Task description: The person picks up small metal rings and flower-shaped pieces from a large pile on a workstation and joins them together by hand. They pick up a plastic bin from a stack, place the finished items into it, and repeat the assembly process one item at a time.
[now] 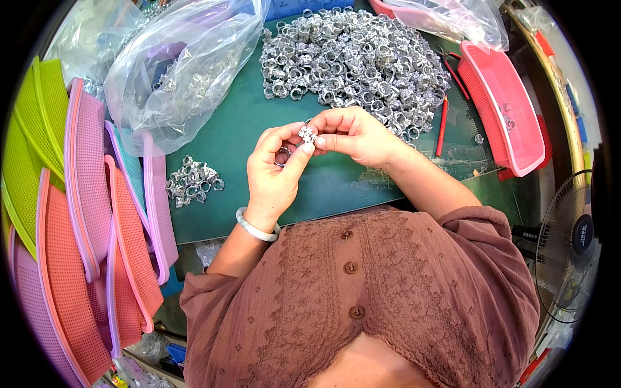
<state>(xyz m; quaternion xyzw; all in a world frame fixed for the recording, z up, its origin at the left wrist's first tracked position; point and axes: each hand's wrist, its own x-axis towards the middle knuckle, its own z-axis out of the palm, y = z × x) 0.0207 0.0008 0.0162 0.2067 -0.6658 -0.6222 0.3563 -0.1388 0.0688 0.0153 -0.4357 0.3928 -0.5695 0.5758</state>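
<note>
Between the fingertips of both hands is a silver ring with a sparkling flower-shaped head (307, 134). My left hand (268, 174), a pale bangle (255, 226) at its wrist, pinches the ring from the left with thumb and fingers. A second silver ring (283, 156) sits within the curl of the same hand. From the right, my right hand (359, 137) closes thumb and forefinger on the flower-headed ring. Beyond the hands lies a large heap of silver rings (352, 55). A smaller pile of rings (194, 182) rests to the left of my left hand.
Red-handled pliers (456, 76) and a red rod-like tool (442, 126) lie right of the heap. A pink basket (475, 84) holds a few small pieces. Clear plastic bags (187, 77) bulge at the back left. Stacked coloured baskets (84, 174) line the left; a fan (569, 239) stands right.
</note>
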